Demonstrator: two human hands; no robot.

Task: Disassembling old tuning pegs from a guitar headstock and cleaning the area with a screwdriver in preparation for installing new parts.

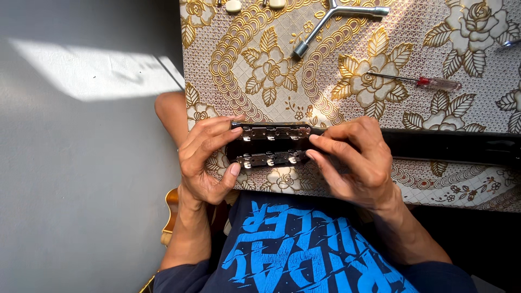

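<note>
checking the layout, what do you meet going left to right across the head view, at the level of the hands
grey floor → left hand → guitar headstock with metal tuner plates → right hand → dark guitar neck

1. One view only, from a camera worn on the person's head.
2. It looked almost straight down, over the chest onto the near edge of the surface.
3. It sat close: both hands filled the middle of the frame.
4. The grey floor took up the left third.
</note>
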